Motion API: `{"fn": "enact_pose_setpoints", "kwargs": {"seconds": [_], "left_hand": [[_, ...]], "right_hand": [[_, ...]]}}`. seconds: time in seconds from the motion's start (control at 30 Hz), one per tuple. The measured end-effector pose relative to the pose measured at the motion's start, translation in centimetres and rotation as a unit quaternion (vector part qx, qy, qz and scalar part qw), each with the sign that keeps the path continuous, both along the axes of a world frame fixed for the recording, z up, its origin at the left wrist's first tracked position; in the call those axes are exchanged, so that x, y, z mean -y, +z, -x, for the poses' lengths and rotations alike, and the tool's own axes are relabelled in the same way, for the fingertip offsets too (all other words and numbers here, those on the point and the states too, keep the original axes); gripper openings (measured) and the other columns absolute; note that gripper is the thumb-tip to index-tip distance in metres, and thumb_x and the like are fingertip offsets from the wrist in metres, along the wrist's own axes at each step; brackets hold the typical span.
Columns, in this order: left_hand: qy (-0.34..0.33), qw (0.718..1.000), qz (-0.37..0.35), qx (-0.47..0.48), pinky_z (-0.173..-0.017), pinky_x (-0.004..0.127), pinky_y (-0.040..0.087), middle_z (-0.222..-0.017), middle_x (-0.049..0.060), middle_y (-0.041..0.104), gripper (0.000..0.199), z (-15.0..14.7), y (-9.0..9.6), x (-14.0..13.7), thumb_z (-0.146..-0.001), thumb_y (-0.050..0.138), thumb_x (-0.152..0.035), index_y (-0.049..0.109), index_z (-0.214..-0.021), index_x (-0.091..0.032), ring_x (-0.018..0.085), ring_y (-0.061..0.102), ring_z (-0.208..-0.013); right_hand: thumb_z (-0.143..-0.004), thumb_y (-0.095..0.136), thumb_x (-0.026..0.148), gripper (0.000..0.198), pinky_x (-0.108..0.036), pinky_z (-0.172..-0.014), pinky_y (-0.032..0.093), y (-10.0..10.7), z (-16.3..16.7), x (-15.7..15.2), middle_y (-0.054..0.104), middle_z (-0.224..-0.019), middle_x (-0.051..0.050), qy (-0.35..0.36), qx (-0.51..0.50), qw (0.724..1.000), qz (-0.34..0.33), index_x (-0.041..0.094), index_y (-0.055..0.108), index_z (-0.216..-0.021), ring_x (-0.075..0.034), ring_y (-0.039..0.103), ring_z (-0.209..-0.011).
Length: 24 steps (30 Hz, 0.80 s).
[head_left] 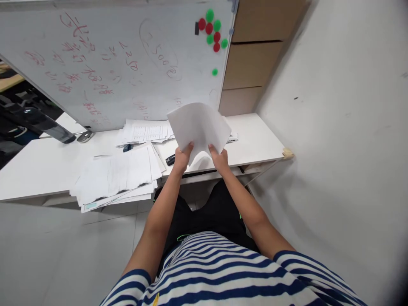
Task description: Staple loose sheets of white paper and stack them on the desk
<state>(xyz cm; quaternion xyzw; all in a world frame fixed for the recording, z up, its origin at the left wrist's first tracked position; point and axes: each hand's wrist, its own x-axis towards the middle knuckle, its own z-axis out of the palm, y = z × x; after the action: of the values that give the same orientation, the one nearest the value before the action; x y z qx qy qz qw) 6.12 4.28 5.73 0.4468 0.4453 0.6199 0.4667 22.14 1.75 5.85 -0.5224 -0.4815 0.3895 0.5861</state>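
Note:
Both hands hold a small stack of white paper [199, 123] above the front edge of the white desk [251, 136]. My left hand [182, 158] grips its lower left edge, thumb on top. At the lower right edge my right hand [219, 159] pinches it the same way. The paper bows between the two thumbs, and its face looks blank. The fingers underneath are hidden. Just left of my left hand a black stapler-like object [170, 160] lies on the desk, partly covered by the hand.
A loose pile of printed sheets [117, 176] overhangs the desk's front edge at left. Behind it lie more printed papers [146, 131] and a small dark object [128, 147]. A whiteboard [111, 93] with magnets stands at the back; a dark bottle [47, 123] is far left. A wall [344, 127] bounds the right.

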Motion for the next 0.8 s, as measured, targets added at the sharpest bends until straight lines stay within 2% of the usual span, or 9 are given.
{"fn": "enact_pose_setpoints", "kwargs": {"seconds": [0.07,0.17,0.3,0.4,0.47,0.53,0.63,0.73,0.8], "left_hand": [[0.011,1.0,-0.011,-0.015,-0.096,0.041,0.051,-0.107,0.011,0.074,0.05,0.0,0.0,0.2,-0.074,0.077,-0.051,0.071,-0.105,-0.013,0.027,0.067,-0.105],[0.041,0.998,0.037,-0.019,-0.1,0.042,0.05,-0.108,0.011,0.074,0.047,0.2,-0.8,0.7,-0.075,0.077,-0.052,0.072,-0.102,-0.013,0.028,0.067,-0.109],[0.096,0.99,0.09,0.051,-0.108,0.04,0.047,-0.117,0.011,0.073,0.047,0.3,-1.1,2.1,-0.076,0.078,-0.046,0.069,-0.111,-0.016,0.027,0.063,-0.12],[0.063,0.979,0.122,0.149,-0.108,0.041,0.049,-0.125,0.01,0.07,0.048,-0.2,-0.1,3.4,-0.077,0.08,-0.038,0.065,-0.119,-0.019,0.027,0.063,-0.121],[0.022,0.966,0.16,0.203,-0.107,0.043,0.051,-0.129,0.01,0.068,0.049,-1.1,0.3,4.2,-0.076,0.081,-0.033,0.065,-0.12,-0.019,0.027,0.065,-0.119],[-0.006,0.949,0.208,0.235,-0.106,0.044,0.052,-0.127,0.012,0.069,0.048,-2.5,0.0,5.1,-0.075,0.081,-0.03,0.065,-0.119,-0.018,0.028,0.066,-0.116],[-0.015,0.935,0.249,0.253,-0.102,0.042,0.054,-0.121,0.014,0.07,0.043,-4.8,-1.6,6.4,-0.076,0.079,-0.029,0.066,-0.115,-0.015,0.027,0.068,-0.112],[-0.005,0.951,0.198,0.236,-0.096,0.037,0.056,-0.122,0.01,0.07,0.045,-5.5,-2.9,7.2,-0.081,0.075,-0.033,0.062,-0.122,-0.02,0.022,0.069,-0.108],[0.034,0.976,0.136,0.167,-0.093,0.033,0.055,-0.123,0.007,0.068,0.047,-4.3,-3.1,7.0,-0.086,0.068,-0.041,0.057,-0.129,-0.026,0.019,0.068,-0.107]], "right_hand": [[-0.084,0.06,0.061,0.053,-0.041,-0.097,0.053,-0.2,0.0,-0.2,0.075,-0.109,-0.012,-0.008,0.0,1.0,-0.003,0.014,0.072,-0.106,-0.029,0.067,-0.111],[-0.083,0.062,0.057,0.05,-0.043,-0.098,0.052,-1.6,-0.1,-0.4,0.075,-0.108,-0.011,-0.007,0.023,0.999,0.032,0.015,0.07,-0.11,-0.029,0.067,-0.109],[-0.081,0.064,0.055,0.055,-0.044,-0.104,0.047,-4.1,-0.6,0.6,0.07,-0.122,-0.01,-0.026,0.027,0.998,0.052,0.02,0.063,-0.124,-0.028,0.063,-0.116],[-0.082,0.063,0.059,0.076,-0.04,-0.105,0.046,-5.4,-0.5,2.8,0.054,-0.143,-0.016,-0.118,-0.06,0.991,0.03,0.018,0.044,-0.143,-0.026,0.058,-0.124],[-0.081,0.063,0.061,0.084,-0.038,-0.104,0.047,-6.0,0.0,4.8,0.048,-0.148,-0.019,-0.177,-0.107,0.978,0.036,0.017,0.036,-0.148,-0.025,0.056,-0.126],[-0.082,0.063,0.061,0.077,-0.038,-0.103,0.048,-6.5,0.6,6.8,0.054,-0.143,-0.017,-0.183,-0.125,0.974,0.05,0.017,0.043,-0.143,-0.026,0.056,-0.126],[-0.084,0.061,0.06,0.06,-0.038,-0.102,0.049,-7.5,1.0,9.2,0.068,-0.124,-0.013,-0.147,-0.14,0.977,0.062,0.015,0.06,-0.125,-0.026,0.061,-0.12],[-0.082,0.064,0.055,0.054,-0.038,-0.097,0.053,-8.5,-0.6,10.3,0.073,-0.115,-0.011,-0.168,-0.166,0.968,0.084,0.015,0.065,-0.118,-0.024,0.068,-0.11],[-0.08,0.068,0.052,0.051,-0.037,-0.093,0.057,-9.0,-2.9,10.8,0.075,-0.111,-0.009,-0.199,-0.182,0.958,0.098,0.016,0.066,-0.116,-0.023,0.07,-0.104]]}}
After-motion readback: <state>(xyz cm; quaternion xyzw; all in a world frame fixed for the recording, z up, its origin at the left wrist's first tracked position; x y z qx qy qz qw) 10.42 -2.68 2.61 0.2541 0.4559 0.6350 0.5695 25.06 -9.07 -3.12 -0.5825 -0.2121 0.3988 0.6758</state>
